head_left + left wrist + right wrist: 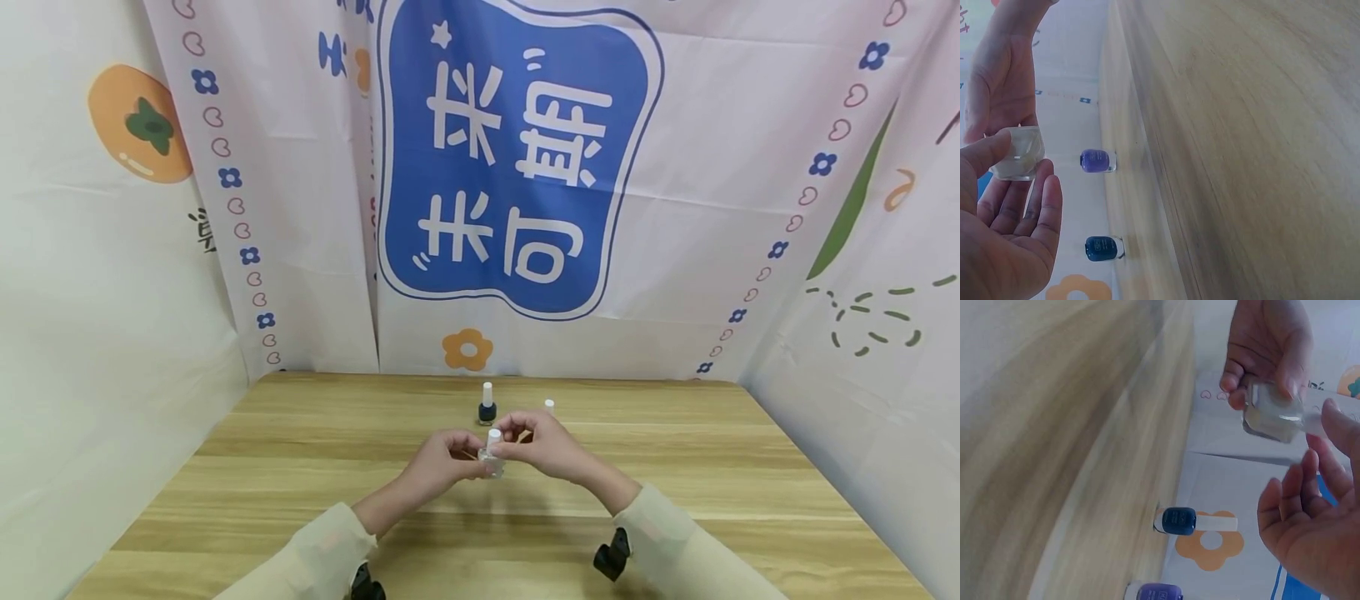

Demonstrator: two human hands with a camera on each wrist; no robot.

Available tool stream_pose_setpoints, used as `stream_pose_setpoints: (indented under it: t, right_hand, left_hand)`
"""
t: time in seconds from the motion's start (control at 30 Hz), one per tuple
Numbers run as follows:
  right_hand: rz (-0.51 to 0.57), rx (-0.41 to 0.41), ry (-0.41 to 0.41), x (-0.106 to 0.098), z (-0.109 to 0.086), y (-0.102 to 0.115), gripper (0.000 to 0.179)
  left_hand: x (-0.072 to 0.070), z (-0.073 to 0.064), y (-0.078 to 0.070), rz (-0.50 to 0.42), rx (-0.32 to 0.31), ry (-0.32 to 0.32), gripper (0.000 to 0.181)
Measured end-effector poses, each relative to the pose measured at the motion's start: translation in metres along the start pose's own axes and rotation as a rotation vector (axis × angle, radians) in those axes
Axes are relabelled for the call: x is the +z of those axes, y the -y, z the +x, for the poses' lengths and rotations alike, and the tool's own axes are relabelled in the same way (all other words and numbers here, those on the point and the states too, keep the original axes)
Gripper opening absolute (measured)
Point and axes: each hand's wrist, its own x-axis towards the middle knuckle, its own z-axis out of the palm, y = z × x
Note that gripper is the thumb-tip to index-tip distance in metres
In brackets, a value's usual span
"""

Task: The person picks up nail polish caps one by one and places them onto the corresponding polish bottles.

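Note:
Between both hands, above the table, is a clear nail polish bottle [492, 469] with a white cap [493, 437]. My left hand [447, 463] pinches the glass body between thumb and fingers. The thumb and a finger of my right hand [542, 443] pinch the white cap, which sits on the bottle's neck. In the right wrist view the bottle [1271, 412] lies tilted in the left fingers, with pale contents inside. A dark teal nail polish bottle [487, 412] with a white cap stands just beyond the hands. The purple nail polish bottle [1095, 160] is mostly hidden behind my right hand in the head view.
The wooden table [300, 467] reaches back to a printed cloth [315, 250] hanging behind it. More cloth hangs at the left and right sides. Dark wrist cameras [612, 555] are strapped at both sleeves.

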Motion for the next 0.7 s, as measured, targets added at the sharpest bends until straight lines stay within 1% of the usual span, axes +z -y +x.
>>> stream_pose_setpoints:
  t: [0.17, 0.27, 0.33, 0.4, 0.5, 0.6, 0.7]
  right_hand:
    - [0.013, -0.086, 0.109, -0.0072, 0.0003, 0.0014, 0.023]
    - [0.029, -0.088, 0.165, -0.0081, -0.0003, 0.0025, 0.027]
    - [0.037, -0.078, 0.182, -0.0079, -0.0009, 0.0033, 0.027]
    - [0.047, -0.075, 0.186, -0.0074, -0.0012, 0.0037, 0.026]
    - [0.041, -0.085, 0.171, -0.0063, -0.0012, 0.0031, 0.024]
    - [0.022, -0.079, 0.14, -0.0052, -0.0011, 0.0028, 0.022]
    - [-0.001, -0.054, 0.097, -0.0037, -0.0013, 0.004, 0.019]
  left_hand:
    - [-0.0014, -0.0009, -0.0007, 0.002, 0.002, 0.017, 0.025]
    - [-0.0014, -0.0013, -0.0009, 0.009, 0.006, 0.024, 0.026]
    - [-0.0014, -0.0014, -0.0006, 0.018, 0.011, 0.028, 0.026]
    - [-0.0014, -0.0015, -0.0003, 0.019, 0.014, 0.031, 0.026]
    - [-0.0013, -0.0015, 0.0003, 0.017, 0.017, 0.032, 0.025]
    - [-0.0007, -0.0014, 0.0005, 0.006, 0.01, 0.027, 0.026]
    - [-0.0004, -0.001, 0.0004, 0.001, 0.003, 0.02, 0.026]
